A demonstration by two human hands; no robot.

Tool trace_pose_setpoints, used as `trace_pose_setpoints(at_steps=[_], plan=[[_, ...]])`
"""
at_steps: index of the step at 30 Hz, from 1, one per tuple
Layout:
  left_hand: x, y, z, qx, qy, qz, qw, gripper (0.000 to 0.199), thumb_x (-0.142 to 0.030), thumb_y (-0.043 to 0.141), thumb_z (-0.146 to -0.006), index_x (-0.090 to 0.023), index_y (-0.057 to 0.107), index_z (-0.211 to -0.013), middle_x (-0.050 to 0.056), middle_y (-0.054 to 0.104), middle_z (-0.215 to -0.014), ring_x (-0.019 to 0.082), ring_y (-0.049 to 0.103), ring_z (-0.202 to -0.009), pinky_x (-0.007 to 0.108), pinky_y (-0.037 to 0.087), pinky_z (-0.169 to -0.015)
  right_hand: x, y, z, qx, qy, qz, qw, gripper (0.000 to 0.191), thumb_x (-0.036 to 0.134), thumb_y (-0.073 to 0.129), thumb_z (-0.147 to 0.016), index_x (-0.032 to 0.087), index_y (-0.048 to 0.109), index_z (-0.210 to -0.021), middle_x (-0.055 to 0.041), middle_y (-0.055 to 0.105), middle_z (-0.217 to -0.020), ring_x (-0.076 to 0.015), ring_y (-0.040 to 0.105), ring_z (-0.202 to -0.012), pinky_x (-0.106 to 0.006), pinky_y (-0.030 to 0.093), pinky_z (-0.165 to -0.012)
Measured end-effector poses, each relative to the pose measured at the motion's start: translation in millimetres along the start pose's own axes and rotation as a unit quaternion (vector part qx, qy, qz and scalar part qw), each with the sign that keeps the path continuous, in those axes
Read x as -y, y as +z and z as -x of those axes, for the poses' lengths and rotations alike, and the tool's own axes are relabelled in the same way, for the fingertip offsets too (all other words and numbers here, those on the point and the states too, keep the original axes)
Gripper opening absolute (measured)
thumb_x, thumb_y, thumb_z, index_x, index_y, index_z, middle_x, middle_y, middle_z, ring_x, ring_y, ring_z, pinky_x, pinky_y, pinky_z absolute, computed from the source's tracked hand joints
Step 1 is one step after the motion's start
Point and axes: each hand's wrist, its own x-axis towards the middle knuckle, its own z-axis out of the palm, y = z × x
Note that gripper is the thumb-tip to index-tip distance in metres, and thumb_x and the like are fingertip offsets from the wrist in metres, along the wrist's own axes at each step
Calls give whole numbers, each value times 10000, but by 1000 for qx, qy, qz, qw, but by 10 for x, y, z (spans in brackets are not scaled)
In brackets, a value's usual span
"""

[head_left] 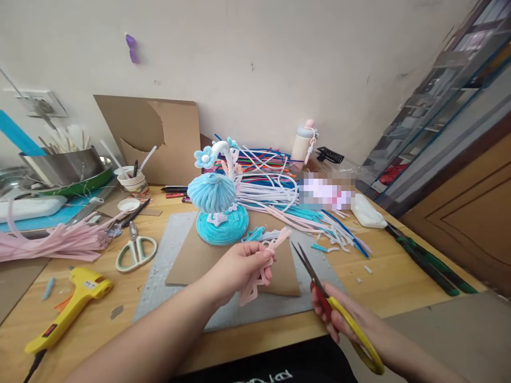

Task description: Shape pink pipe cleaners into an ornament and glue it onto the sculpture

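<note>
My left hand is closed around a bundle of pale pink pipe cleaners, with bent loops hanging below and short ends sticking out at the top right. In my right hand is a pair of yellow-and-red-handled scissors. Their blades point up and left, slightly parted, close to the pink ends but apart from them. Behind my left hand stands a blue pipe-cleaner lamp-like piece with a pleated shade, flowers and a round base. It rests on a cardboard sheet over a grey mat.
Several coloured pipe cleaners lie behind the blue piece. To the left are a yellow glue gun, pale-green-handled scissors and pink strips. Green-handled cutters lie right; a bottle stands by the wall.
</note>
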Motion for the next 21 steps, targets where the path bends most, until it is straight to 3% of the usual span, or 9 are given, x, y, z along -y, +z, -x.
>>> trace_pose_setpoints(at_steps=[7, 12, 21], plan=[[26, 152, -92, -33, 4, -45, 998, 236, -388, 668, -712, -159, 615, -689, -1, 566, -522, 104, 494, -465, 224, 362, -495, 107, 23, -34, -11, -27, 114, 993, 475, 671, 504, -724, 214, 377, -749, 36, 342, -673, -107, 313, -561, -219, 286, -471], [24, 189, -54, -4, -22, -122, 992, 260, -412, 656, -711, -163, 602, -655, -2, 570, -502, 99, 483, -436, 208, 322, -434, 162, 15, -73, -16, -50, 176, 983, 393, 581, 514, -776, 207, 393, -760, 25, 367, -704, -126, 336, -617, -236, 320, -541], [14, 187, -48, 9, -38, -136, 990, 289, -426, 652, -696, -150, 571, -660, -33, 555, -485, 73, 484, -432, 187, 380, -461, 172, 2, -31, -2, -60, 260, 964, 343, 533, 465, -828, 196, 438, -887, -34, 499, -832, -172, 464, -725, -282, 412, -663]])
